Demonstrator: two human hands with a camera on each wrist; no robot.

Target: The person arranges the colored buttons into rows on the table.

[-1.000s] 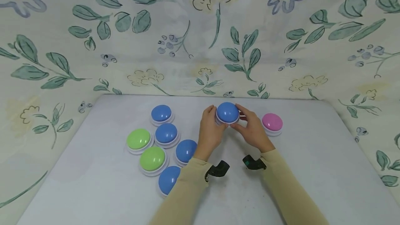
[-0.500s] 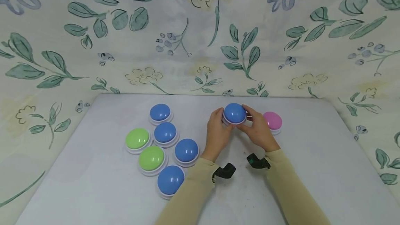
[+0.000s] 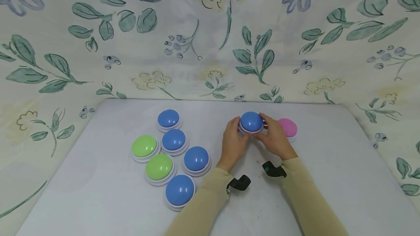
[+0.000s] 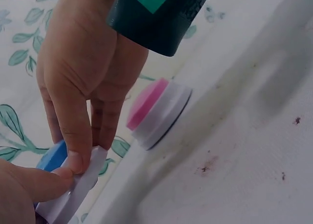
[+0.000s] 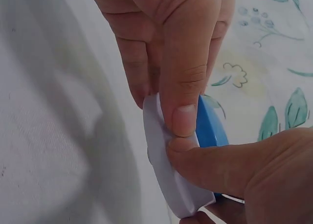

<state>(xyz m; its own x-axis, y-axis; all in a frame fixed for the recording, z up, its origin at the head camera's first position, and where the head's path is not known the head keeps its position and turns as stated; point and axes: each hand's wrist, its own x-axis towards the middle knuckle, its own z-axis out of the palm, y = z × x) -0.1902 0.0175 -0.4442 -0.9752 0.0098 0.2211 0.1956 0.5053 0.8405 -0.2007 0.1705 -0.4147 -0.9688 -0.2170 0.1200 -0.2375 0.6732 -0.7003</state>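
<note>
Both hands hold one blue-domed push button (image 3: 251,122) by its white base, raised off the table. My left hand (image 3: 233,145) grips its left side, and my right hand (image 3: 276,138) grips its right. In the right wrist view, the two thumbs meet on the rim of the white base (image 5: 176,180), with fingers partly hidden behind it. A pink push button (image 3: 288,128) sits just beyond the right hand, partly covered by it. In the left wrist view, that pink button (image 4: 149,104) stands on the table apart from the hands.
Left of the arms stand several push buttons: green ones (image 3: 144,146) (image 3: 159,167) and blue ones (image 3: 168,118) (image 3: 174,140) (image 3: 196,158) (image 3: 179,190). They rest on the white table (image 3: 98,192). A flower-patterned cloth (image 3: 183,75) rises behind the table's far edge.
Both hands have moved to the right and slightly nearer with the blue push button between them. The right hand now covers part of the pink button. The buttons on the left have stayed put.
</note>
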